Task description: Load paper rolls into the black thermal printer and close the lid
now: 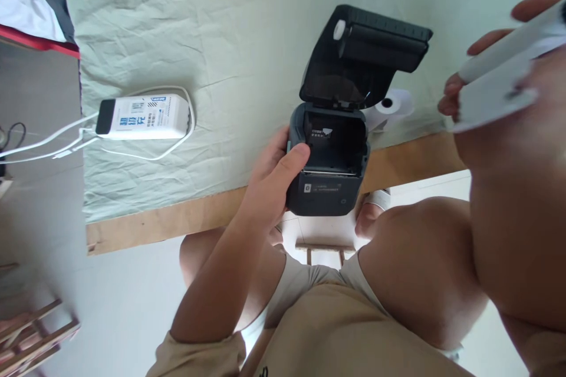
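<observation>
Taking the dark printer (329, 195) as the hub of the clock, its hinged lid (369, 79) stands open towards 1 o'clock, showing a black roller and a small white wheel on its inner side. The left hand (276, 172) grips the printer from 9 o'clock, thumb pressed on the rim of the compartment and the other fingers mostly hidden beneath or behind the body. The printer sits over the near edge of the bench (230, 70) (whether its underside touches the wood, I cannot tell).

Between 2 and 3 o'clock, well apart from the printer, the right hand (550, 91) is closed around a white paper roll (508, 44); its fingertips show past the far side, and a loose flap of paper hangs towards the palm (this part is blurred). A second white roll (400, 103) lies on the bench at 2 o'clock, just beside the lid and partly covered by it, its dark core showing.

At about 9 o'clock, beyond the left hand, a white power block (148, 116) with a black end rests on the pale green cloth (212, 17), a white cable (191, 106) looped around it. Far off at 8 o'clock, wooden furniture (42, 339) stands on the floor.
</observation>
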`<state>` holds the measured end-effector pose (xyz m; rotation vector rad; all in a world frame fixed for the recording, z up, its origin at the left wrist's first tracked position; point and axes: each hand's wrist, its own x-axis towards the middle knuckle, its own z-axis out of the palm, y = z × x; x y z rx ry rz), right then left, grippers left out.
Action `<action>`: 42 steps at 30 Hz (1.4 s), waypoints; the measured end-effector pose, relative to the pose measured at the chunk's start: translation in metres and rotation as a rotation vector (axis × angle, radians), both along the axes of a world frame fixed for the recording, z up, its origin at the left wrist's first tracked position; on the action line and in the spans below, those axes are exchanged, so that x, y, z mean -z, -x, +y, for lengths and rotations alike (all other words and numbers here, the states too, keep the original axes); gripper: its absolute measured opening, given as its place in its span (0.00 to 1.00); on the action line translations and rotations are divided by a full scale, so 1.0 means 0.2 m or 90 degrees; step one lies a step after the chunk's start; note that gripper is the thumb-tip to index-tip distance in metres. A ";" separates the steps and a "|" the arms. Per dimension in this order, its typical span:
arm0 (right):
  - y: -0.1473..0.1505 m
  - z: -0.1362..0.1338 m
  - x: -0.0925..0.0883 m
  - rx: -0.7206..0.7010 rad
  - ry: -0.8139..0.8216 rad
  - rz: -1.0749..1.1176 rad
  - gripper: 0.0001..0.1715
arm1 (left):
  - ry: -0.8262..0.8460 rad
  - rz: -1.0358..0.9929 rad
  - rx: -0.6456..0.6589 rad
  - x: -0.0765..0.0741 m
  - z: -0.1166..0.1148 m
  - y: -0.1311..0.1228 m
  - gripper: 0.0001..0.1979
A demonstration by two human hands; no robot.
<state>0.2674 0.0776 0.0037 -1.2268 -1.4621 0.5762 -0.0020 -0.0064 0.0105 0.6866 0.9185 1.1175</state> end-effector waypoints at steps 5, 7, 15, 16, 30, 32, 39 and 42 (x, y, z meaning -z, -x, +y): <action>-0.03 0.04 0.10 0.110 -0.036 -0.071 0.27 | 0.017 0.000 -0.010 -0.01 0.01 -0.01 0.17; -0.03 0.01 0.09 0.149 -0.005 -0.199 0.26 | 0.014 0.011 -0.019 -0.01 0.01 -0.01 0.16; -0.02 -0.01 0.03 0.158 0.095 -0.376 0.22 | 0.000 0.040 -0.030 0.00 0.01 0.00 0.14; -0.02 -0.01 0.03 0.155 0.108 -0.382 0.23 | 0.001 0.038 -0.032 -0.01 0.01 -0.01 0.14; -0.07 -0.04 0.08 0.020 -0.065 -0.407 0.43 | 0.006 0.066 -0.045 -0.02 0.01 -0.02 0.16; -0.03 -0.08 0.05 0.041 -0.214 -0.418 0.36 | 0.009 0.062 -0.050 -0.02 0.02 -0.02 0.15; 0.22 -0.18 0.03 -0.051 -0.232 -0.406 0.30 | 0.011 0.065 -0.067 -0.02 0.02 -0.03 0.14; 0.24 -0.16 0.07 -0.034 -0.157 -0.443 0.29 | 0.014 0.079 -0.064 -0.03 0.01 -0.03 0.15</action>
